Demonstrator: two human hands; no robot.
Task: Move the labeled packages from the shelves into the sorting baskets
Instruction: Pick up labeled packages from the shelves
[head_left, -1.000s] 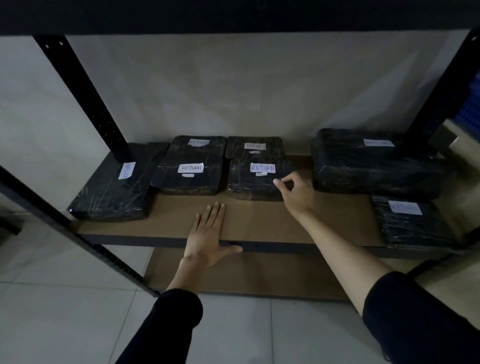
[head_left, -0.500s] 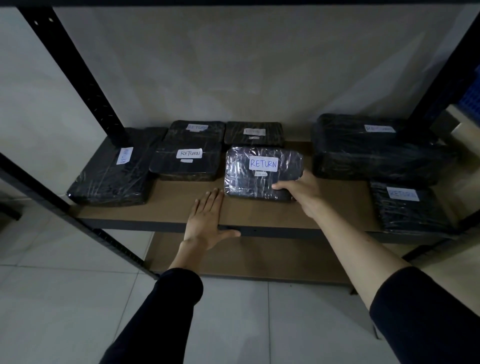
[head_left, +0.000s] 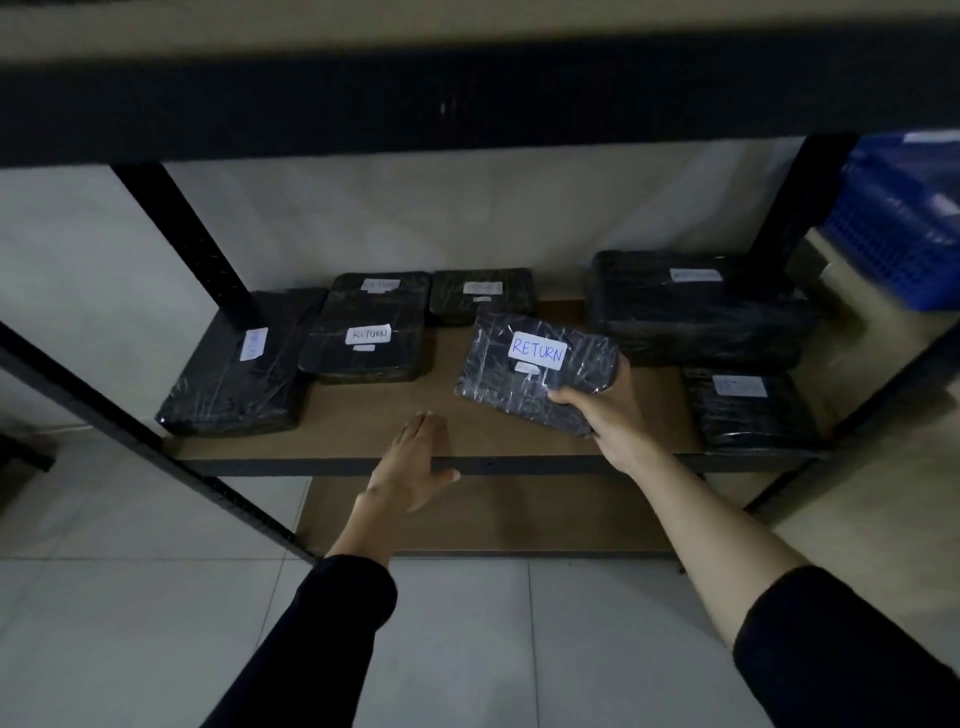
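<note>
RETURN package (head_left: 524, 374) apparently lifted, gripped by right hand (head_left: 613, 415); left hand (head_left: 410, 467) flat on shelf edge (head_left: 545, 464).

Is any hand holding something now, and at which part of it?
The right hand grips the black plastic-wrapped package labelled RETURN at its near right corner. The left hand rests flat on the shelf edge, holding nothing.

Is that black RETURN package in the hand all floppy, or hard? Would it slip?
Probably fairly stiff: the RETURN package keeps its flat shape though the right hand grips only one corner. Likely light, since one hand lifts it. Its shiny plastic wrap looks smooth, so it might slip a little.
</note>
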